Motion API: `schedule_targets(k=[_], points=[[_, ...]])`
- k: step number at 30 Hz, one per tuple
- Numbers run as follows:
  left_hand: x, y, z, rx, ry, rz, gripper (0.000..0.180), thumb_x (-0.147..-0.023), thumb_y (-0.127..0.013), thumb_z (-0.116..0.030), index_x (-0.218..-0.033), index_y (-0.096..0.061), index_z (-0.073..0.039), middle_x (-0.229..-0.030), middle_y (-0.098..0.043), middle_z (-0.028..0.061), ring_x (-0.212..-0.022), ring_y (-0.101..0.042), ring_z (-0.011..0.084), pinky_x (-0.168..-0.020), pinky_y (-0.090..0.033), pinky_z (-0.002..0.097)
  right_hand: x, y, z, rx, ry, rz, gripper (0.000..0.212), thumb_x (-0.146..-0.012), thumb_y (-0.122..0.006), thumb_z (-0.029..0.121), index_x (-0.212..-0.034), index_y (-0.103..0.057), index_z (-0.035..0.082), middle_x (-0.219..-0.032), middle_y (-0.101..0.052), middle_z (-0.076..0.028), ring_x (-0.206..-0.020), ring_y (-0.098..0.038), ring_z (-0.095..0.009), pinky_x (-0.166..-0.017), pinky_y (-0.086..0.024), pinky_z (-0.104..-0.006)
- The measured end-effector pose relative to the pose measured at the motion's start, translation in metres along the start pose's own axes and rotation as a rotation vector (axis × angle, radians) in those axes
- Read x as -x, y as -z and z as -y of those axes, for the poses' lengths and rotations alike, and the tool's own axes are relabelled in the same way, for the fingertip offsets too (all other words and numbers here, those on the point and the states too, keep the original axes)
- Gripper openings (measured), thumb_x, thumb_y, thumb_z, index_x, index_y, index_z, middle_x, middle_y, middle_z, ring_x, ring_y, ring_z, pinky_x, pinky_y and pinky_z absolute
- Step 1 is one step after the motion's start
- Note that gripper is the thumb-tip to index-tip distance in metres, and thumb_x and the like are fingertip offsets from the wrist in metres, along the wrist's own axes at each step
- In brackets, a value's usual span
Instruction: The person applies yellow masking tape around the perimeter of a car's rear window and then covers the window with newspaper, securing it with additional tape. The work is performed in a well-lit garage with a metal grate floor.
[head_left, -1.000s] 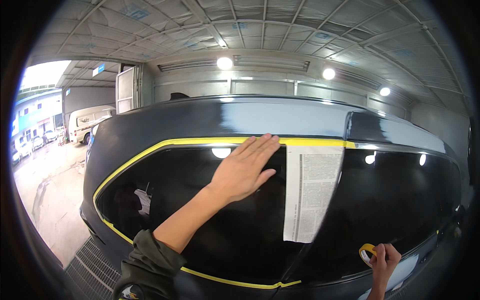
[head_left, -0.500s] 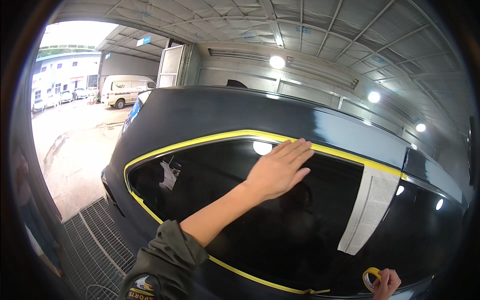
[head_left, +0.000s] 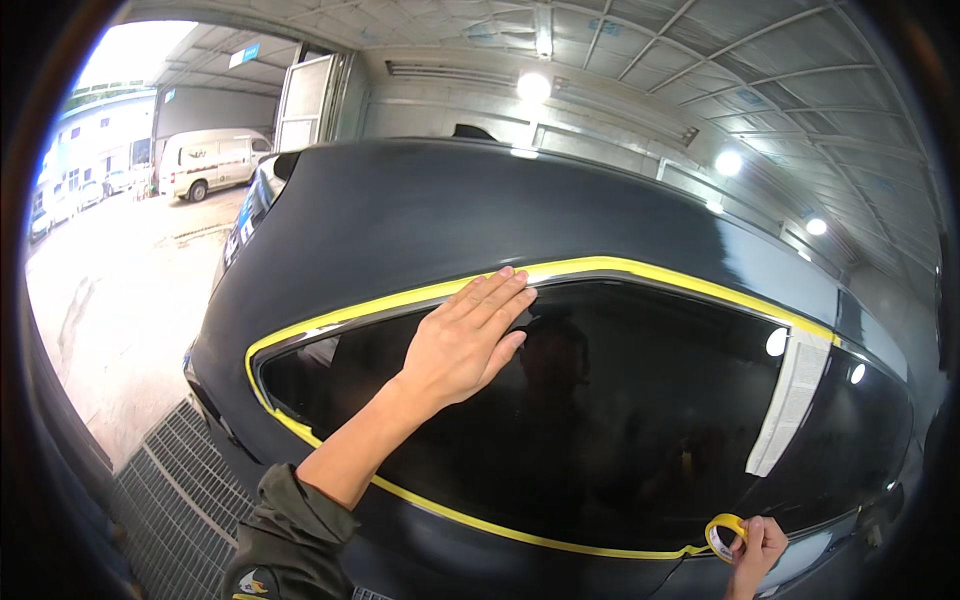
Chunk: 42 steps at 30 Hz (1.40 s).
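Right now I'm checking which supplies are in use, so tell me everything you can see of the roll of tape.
The roll of tape is a yellow ring with a whitish inner core bearing some print; it looks like paper masking tape. It is held on edge, its hole facing the camera at a slant. The right hand grips its right side. It appears near the right end of the lower tape line; whether it touches the car is unclear.

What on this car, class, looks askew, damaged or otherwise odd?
The lower yellow tape kinks near its right end, breaking its curve. A ragged-edged pale patch interrupts the dark bodywork above the window; whether it is damage is unclear.
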<state>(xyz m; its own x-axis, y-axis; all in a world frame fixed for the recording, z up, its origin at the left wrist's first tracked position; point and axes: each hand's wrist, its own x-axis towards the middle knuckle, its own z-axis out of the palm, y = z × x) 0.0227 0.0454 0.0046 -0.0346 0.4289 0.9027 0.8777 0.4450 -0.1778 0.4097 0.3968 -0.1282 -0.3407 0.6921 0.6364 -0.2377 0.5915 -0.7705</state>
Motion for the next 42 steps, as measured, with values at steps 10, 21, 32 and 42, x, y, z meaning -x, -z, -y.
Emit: schedule_targets(k=[10,21,32,42], points=[[0.124,0.055,0.076,-0.020,0.211,-0.014,0.047,-0.092,-0.071,-0.014,-0.138,-0.066,-0.006,-0.147,-0.063,0.0116,-0.140,-0.058,0.0284,-0.118,-0.047,0.0421,0.059,-0.050,0.039,0.113,-0.121,0.009,0.034,-0.109,-0.060,0.022,-0.082,-0.064,0.003,-0.056,-0.052,0.002,-0.041,-0.039,-0.002,-0.040,-0.025,-0.0193],[0.209,0.088,0.114,-0.107,0.446,-0.058,0.042,-0.098,-0.059,-0.007,-0.139,-0.064,-0.001,-0.149,-0.062,0.0160,-0.142,-0.055,0.0347,-0.119,-0.043,0.0453,0.080,-0.096,0.085,0.120,-0.144,0.133,0.032,-0.107,-0.062,0.021,-0.083,-0.067,0.001,-0.059,-0.059,-0.002,-0.043,-0.046,-0.003,-0.040,-0.027,-0.0193],[0.257,0.111,0.128,-0.166,0.700,-0.011,0.039,-0.109,-0.051,-0.020,-0.143,-0.060,-0.004,-0.152,-0.059,0.0155,-0.144,-0.052,0.0325,-0.121,-0.041,0.0443,0.078,-0.100,0.070,0.135,-0.215,0.259,0.023,-0.105,-0.062,0.016,-0.094,-0.070,-0.003,-0.078,-0.063,0.000,-0.063,-0.051,-0.007,-0.052,-0.035,-0.0222],[0.296,0.134,0.107,-0.090,0.591,0.111,0.032,-0.101,-0.063,-0.016,-0.130,-0.065,-0.003,-0.143,-0.065,0.0171,-0.135,-0.061,0.0328,-0.113,-0.050,0.0424,0.120,-0.141,0.043,0.048,-0.240,0.282,0.032,-0.110,-0.056,0.024,-0.085,-0.063,0.005,-0.061,-0.051,0.001,-0.048,-0.040,-0.004,-0.044,-0.027,-0.0200]])
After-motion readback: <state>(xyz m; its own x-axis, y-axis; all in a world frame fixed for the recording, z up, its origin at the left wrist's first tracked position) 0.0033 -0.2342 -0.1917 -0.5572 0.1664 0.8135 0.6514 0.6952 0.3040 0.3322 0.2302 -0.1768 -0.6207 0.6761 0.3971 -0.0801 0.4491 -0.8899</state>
